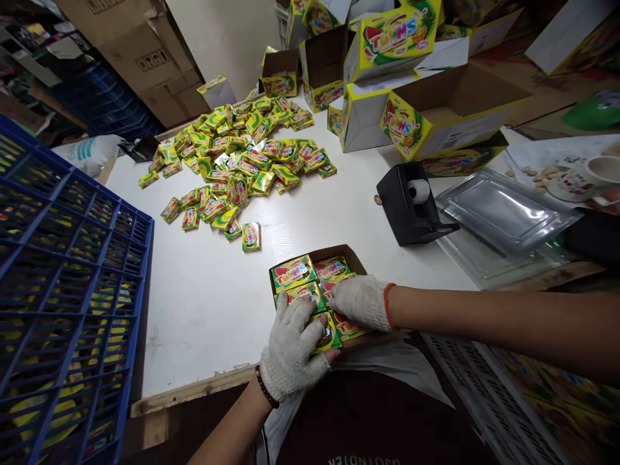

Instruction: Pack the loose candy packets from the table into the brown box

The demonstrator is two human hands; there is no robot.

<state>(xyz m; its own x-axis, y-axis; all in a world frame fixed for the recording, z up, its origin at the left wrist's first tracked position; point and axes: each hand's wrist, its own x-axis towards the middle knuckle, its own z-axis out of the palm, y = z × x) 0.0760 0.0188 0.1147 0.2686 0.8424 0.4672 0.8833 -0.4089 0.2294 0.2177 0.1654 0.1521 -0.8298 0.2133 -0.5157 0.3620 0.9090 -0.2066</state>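
Observation:
A shallow cardboard box [356, 257] sits at the table's near edge, with several small Twins packs [294, 272] laid flat in rows inside it. My left hand [295, 345], in a pale knitted glove with bare fingertips, rests with spread fingers on the packs at the box's near left. In the same kind of glove, with an orange cuff, my right hand [361, 300] reaches in from the right. Its fingers are bent together over a Twins pack [329, 287] in the middle of the box; the thumb is hidden. One loose small pack [251, 237] lies on the table beyond the box.
A heap of small packs [242, 155] covers the far left of the white table [194, 303]. A black tape dispenser [411, 203] and clear plastic lids [508, 210] lie right. Open Twins cartons [450, 116] stand behind. A blue crate [72, 278] borders the left side.

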